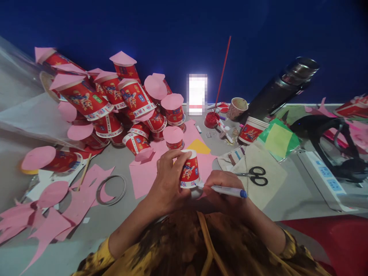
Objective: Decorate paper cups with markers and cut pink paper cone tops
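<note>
Yellow patterned sleeves (184, 249) fill the bottom of the view, nearest the lens. Beyond them, the grey surface (290, 199) is strewn with pink paper sheets (143, 174), and a heap of red paper cups capped with pink discs (120, 103) is piled at the back left. An upturned red paper cup (189, 168) is pressed down on the pink paper at the centre, the left hand (168, 184) wrapped around its side and base. A blue-capped pen (228, 190) is pinched in the right hand (221, 188), its tip set against the cup's rim. A circle appears to be being traced around the rim; a steady cup and a tip kept tight to the rim would be needed. Black scissors (255, 175) lie just right of the hands, on a beige cloth (267, 180).
</note>
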`<state>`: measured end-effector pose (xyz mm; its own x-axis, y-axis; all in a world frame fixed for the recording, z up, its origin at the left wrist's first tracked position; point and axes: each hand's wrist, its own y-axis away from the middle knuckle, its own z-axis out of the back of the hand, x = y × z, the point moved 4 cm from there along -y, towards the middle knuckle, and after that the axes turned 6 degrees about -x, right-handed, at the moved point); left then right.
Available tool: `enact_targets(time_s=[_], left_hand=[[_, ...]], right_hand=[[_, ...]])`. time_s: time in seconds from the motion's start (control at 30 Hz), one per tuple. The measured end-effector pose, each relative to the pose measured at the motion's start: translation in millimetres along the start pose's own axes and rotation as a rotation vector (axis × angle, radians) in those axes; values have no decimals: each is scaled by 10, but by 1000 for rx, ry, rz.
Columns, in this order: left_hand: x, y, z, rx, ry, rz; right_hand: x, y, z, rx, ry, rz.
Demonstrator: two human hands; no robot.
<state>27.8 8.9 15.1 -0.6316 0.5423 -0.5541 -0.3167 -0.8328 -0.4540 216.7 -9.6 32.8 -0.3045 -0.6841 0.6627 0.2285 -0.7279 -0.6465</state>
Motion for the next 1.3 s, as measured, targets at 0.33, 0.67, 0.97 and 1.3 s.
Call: enact_targets(time_s=[0.33,0.67,0.97,1.3], left_hand=[[2,-3,-3,-6,4,-13],[-7,-2,-15,-15,-19,-18],[-14,2,-15,-14,-11,-30],[6,4,-22,8,3,-23]], right_hand=[[-4,14,-17,-3,-4,-2],[4,13,18,-53,4,15],[15,5,-13,-30,-4,15],[2,17,-19,-8,6,3]])
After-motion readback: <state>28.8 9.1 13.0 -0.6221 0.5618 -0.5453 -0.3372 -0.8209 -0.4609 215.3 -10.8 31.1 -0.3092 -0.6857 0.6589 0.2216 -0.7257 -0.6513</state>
